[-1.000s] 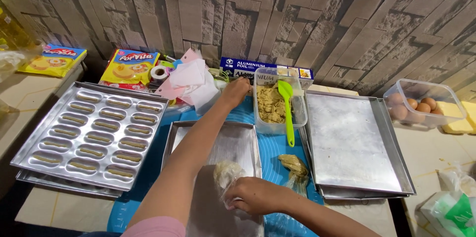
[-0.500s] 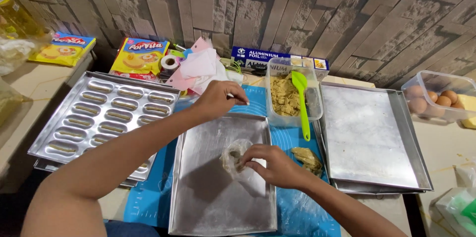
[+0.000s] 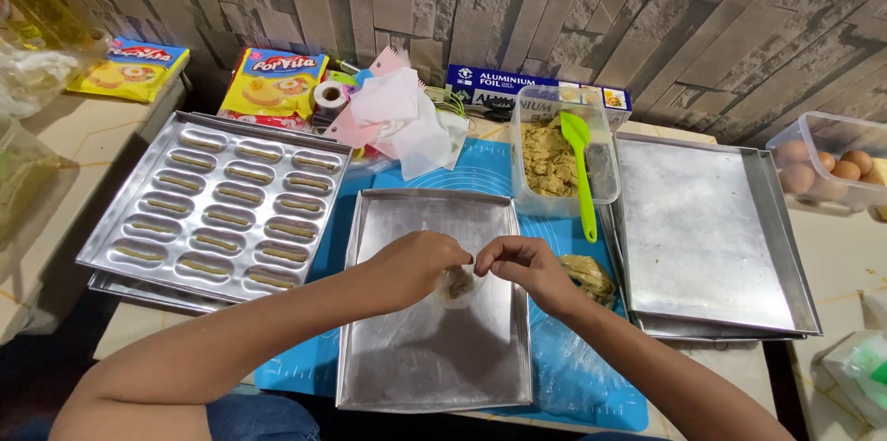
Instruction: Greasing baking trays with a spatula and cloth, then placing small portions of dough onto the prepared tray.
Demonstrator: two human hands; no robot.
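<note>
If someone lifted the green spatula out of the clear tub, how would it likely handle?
The green spatula looks light: slim handle, small blade. Its blade is probably flexible silicone while the handle seems stiffer. It leans on the rim of the clear tub with its handle overhanging, so a nudge could tip it out. Crumbly mix may cling to it.

The scene is bright and evenly lit, with light that seems to come from above and a little from the front. The empty metal tray (image 3: 434, 349) under the hands gives a soft, dull reflection, and the second tray (image 3: 702, 238) at the right shines paler, almost white in its middle. Shadows are weak: a faint one lies under the left hand (image 3: 416, 265) and the right hand (image 3: 522, 265). The centre is sharp. The edges bend slightly from the wide lens, and the bottle (image 3: 37, 7) at the top left corner looks soft. The lower left corner is dark.
</note>
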